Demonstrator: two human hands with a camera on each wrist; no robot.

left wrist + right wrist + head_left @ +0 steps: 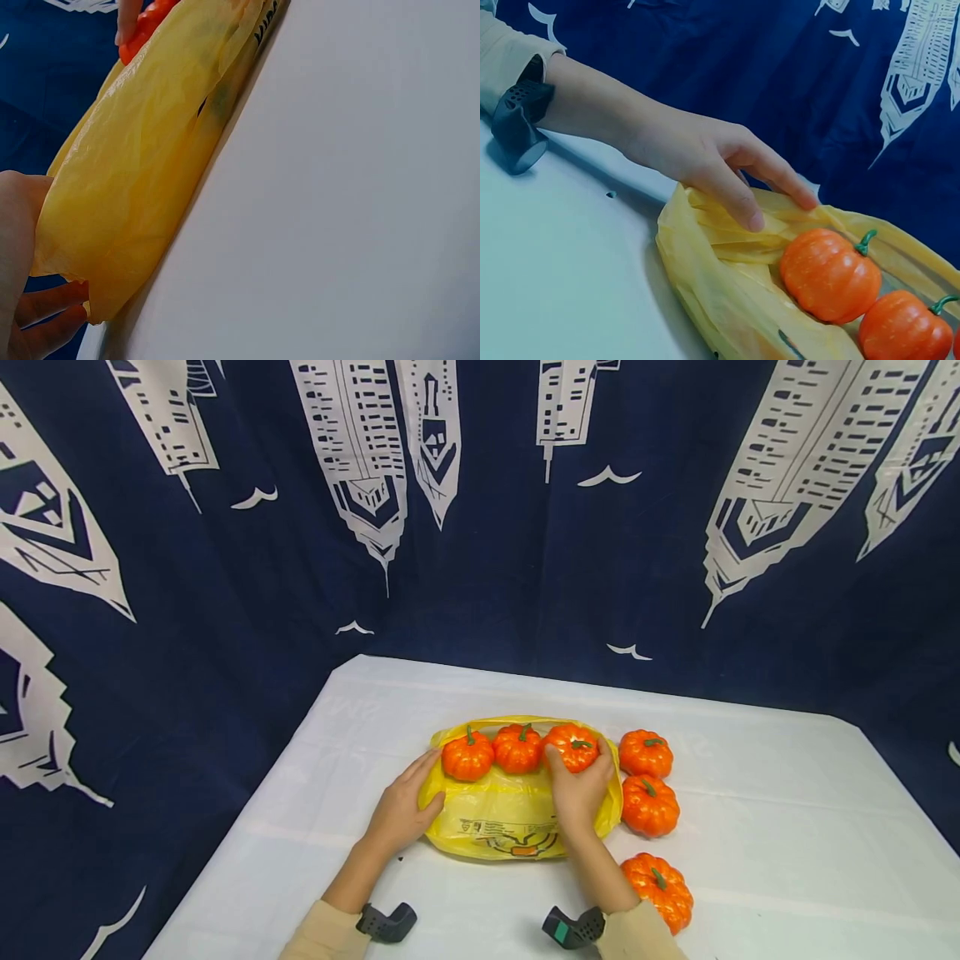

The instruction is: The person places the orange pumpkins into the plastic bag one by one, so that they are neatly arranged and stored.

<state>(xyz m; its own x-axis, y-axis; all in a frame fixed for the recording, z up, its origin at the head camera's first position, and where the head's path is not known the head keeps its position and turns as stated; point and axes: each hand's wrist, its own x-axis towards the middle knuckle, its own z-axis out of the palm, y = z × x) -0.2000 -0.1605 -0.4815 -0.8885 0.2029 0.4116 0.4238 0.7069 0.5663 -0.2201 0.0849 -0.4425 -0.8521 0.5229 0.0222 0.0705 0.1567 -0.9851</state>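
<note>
A yellow plastic bag [491, 810] lies with its mouth spread wide on the table. At its left side, my left hand [405, 810] holds the rim, the thumb over the inner side and the fingers along the outside. My right hand [581, 789] grips an orange pumpkin [567, 745] with a green stem at the bag's right end, thumb and fingers on either side of it. Two similar pumpkins, one at left [467, 757] and one in the middle [517, 752], sit in the bag in a row beside the gripped one.
Right of the bag, two pumpkins, a far one [646, 753] and a nearer one [650, 806], stand close together. Another pumpkin [660, 887] sits nearer, beside the right forearm. The white-covered table [787, 827] ends at a dark blue patterned curtain [487, 577].
</note>
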